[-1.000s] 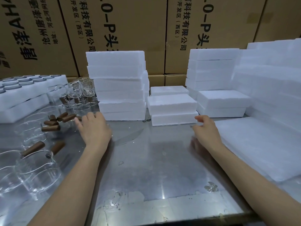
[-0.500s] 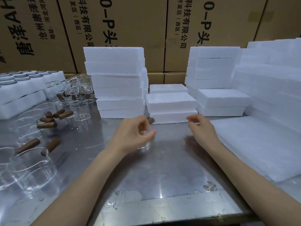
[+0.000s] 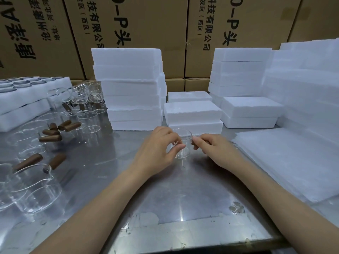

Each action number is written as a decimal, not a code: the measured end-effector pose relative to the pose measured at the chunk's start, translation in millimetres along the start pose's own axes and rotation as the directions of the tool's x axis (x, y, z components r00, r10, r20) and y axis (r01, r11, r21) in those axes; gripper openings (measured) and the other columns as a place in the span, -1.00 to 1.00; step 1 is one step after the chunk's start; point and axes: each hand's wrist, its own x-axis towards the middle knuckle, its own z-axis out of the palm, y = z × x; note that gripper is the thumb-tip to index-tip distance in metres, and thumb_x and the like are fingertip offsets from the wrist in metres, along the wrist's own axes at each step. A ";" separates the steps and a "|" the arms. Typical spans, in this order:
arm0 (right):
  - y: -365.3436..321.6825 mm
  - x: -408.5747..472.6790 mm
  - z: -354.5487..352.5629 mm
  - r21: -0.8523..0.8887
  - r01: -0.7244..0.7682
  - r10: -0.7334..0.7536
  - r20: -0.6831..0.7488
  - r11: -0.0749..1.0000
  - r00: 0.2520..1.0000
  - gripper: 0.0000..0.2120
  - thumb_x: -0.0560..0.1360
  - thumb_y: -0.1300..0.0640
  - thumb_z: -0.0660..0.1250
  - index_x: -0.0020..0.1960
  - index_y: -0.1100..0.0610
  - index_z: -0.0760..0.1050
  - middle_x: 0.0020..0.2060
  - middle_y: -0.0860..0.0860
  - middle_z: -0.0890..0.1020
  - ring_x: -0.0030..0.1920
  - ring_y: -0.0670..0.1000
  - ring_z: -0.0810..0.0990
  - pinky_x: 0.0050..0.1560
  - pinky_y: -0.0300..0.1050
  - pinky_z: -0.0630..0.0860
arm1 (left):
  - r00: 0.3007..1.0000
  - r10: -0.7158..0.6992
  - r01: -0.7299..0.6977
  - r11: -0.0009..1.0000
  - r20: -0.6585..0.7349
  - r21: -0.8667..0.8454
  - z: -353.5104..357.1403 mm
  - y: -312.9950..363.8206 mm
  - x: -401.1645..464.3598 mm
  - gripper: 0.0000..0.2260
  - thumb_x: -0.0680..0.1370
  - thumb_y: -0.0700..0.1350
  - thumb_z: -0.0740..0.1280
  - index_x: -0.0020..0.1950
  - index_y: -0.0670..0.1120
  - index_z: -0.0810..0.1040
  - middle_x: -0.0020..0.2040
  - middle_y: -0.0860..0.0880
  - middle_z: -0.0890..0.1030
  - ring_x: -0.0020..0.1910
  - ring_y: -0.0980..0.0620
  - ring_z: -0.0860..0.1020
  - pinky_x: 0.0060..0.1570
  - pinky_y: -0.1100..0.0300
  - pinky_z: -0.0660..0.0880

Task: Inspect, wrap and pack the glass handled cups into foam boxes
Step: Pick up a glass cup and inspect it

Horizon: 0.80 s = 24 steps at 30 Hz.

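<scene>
Glass cup (image 3: 182,143) pinched by both hands' fingers (image 3: 180,147); cartons (image 3: 139,24) read "有限公司".

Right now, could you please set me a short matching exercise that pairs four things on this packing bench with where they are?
Things:
1. glass cup
2. brown-handled cups
3. foam wrap sheets
4. tall foam box stack

Places:
A. flat pile at the table's right
B. between the left hand and right hand, at the centre
C. behind the hands, slightly left
D. gathered at the table's left

Pairs: 1-B, 2-D, 3-A, 4-C
</scene>
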 end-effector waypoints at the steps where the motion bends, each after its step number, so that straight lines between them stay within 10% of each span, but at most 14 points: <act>1: 0.5 0.8 0.3 0.045 -0.002 0.002 0.001 0.999 1.000 -0.73 0.58 -0.08 0.19 -0.23 -0.03 0.52 -0.47 -0.32 0.52 -0.38 -0.27 0.46 -0.34 -0.40 0.32 | 1.000 0.001 -0.001 1.000 -0.012 -0.011 0.2 1.4 0.2 -0.87 0.52 -0.03 0.39 -0.07 -0.09 0.61 -0.07 0.00 0.53 0.02 0.00 0.46 0.07 0.03 0.41; 7: -0.5 5.8 -2.6 0.347 0.013 0.023 -0.097 0.938 0.995 -0.81 0.58 0.08 0.24 -0.16 0.15 0.47 -0.43 -0.11 0.39 -0.45 -0.22 0.35 -0.39 -0.41 0.26 | 0.967 0.003 -0.040 0.990 -0.256 -0.139 4.5 14.7 5.9 -0.33 0.41 0.16 0.45 0.39 -0.13 0.35 0.31 0.06 0.32 0.35 0.11 0.33 0.34 0.35 0.25; 11: -1.7 6.1 -1.4 0.387 0.025 0.014 -0.098 0.922 0.995 -0.82 0.57 0.10 0.25 -0.20 0.09 0.47 -0.48 -0.17 0.39 -0.46 -0.23 0.36 -0.43 -0.45 0.27 | 0.971 -0.215 0.166 0.923 -0.107 -0.346 13.5 19.5 11.0 -0.20 0.37 0.26 0.41 0.50 0.04 0.17 0.40 0.18 0.30 0.38 0.26 0.28 0.32 0.38 0.25; 24: -10.9 -0.4 5.3 0.365 0.107 -0.076 -0.099 0.925 0.992 -0.80 0.59 0.12 0.22 -0.17 0.19 0.42 -0.57 -0.23 0.37 -0.49 -0.20 0.32 -0.42 -0.42 0.24 | 0.823 -0.561 0.328 0.592 -0.084 -0.736 22.8 20.1 28.4 -0.77 0.40 0.00 0.52 -0.11 -0.05 0.52 -0.08 0.12 0.64 0.02 0.25 0.59 0.03 0.28 0.49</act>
